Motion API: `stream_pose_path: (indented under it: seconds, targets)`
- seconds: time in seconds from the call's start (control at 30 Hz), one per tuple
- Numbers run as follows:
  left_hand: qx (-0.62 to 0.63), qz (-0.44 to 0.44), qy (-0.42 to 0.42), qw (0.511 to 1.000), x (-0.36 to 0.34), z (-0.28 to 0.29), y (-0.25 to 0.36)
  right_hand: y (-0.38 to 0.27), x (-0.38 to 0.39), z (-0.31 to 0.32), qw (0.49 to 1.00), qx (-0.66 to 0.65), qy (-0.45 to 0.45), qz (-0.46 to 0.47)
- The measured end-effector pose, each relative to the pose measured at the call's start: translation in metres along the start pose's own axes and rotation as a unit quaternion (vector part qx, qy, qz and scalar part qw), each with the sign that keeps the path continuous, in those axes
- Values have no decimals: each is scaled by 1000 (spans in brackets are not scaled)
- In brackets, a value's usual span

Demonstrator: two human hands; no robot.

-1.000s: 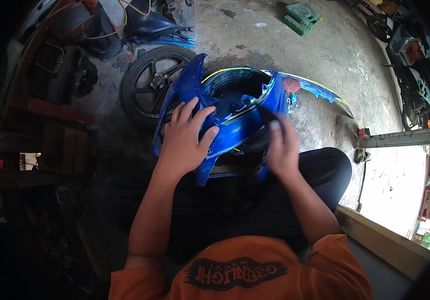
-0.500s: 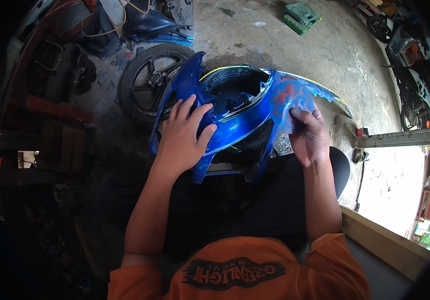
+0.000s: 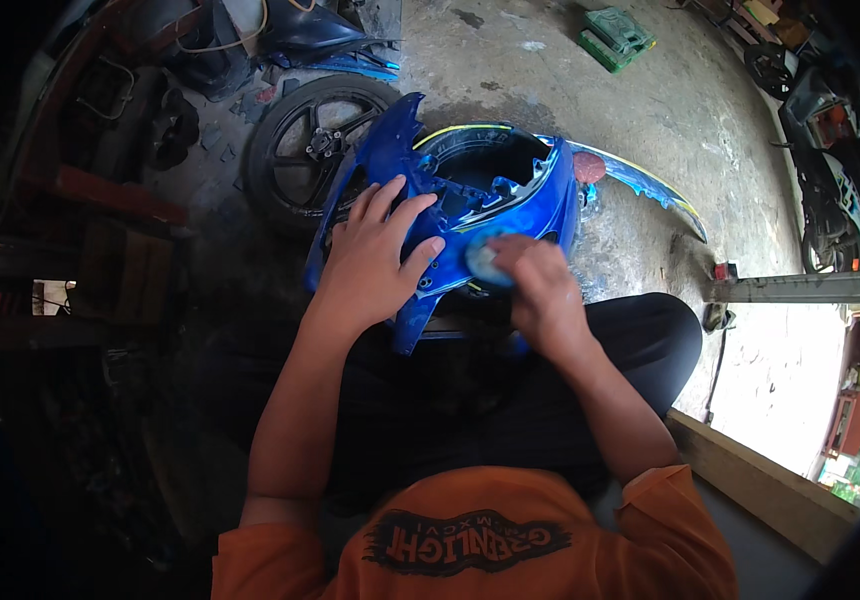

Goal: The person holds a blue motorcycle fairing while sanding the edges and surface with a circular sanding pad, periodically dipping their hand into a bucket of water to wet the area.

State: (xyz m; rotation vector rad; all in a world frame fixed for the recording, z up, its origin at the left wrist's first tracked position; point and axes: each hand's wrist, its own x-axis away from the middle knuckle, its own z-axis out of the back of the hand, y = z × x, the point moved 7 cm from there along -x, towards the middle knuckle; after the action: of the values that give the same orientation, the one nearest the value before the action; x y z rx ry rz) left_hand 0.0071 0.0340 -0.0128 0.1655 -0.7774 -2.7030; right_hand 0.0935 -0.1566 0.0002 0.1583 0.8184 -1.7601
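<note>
A blue motorcycle fairing panel (image 3: 500, 225) with yellow-edged trim stands in front of my crossed legs. My left hand (image 3: 375, 240) lies on its left part, fingers spread over the surface. My right hand (image 3: 542, 285) is closed on a thin, round, blue-stained disc (image 3: 488, 258), which looks like a sanding disc. It presses the disc against the panel's lower middle face; the fingertips are smeared by motion. A second, reddish-brown round disc (image 3: 589, 167) rests by the panel's right side, near the long curved blue strip (image 3: 660, 190).
A black spoked wheel with its tyre (image 3: 275, 165) lies behind the panel's left side. Dark and blue body parts (image 3: 320, 45) are farther back. A green plastic case (image 3: 615, 40) sits on the concrete floor. At the right are a metal beam (image 3: 800, 288) and a wooden plank (image 3: 760, 480).
My right hand has moved left and down from beside the panel, bringing the disc onto its face. The reddish-brown disc now shows fully. My left hand stays on the panel.
</note>
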Motion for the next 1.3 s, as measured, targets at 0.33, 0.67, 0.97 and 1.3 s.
stream_pose_path:
  seconds: [0.33,0.67,0.97,1.3]
  targets:
    - [-7,-10,9,1000,0,2,2,21,0,0,998,-2,62,-33]
    - [-6,-4,2,1000,-3,-1,7,76,8,1,949,-49,16,-311]
    - [-11,-21,17,1000,-2,0,9,72,6,8,948,-57,51,-310]
    - [-23,-23,24,999,-5,2,11,80,4,7,942,-16,80,-326]
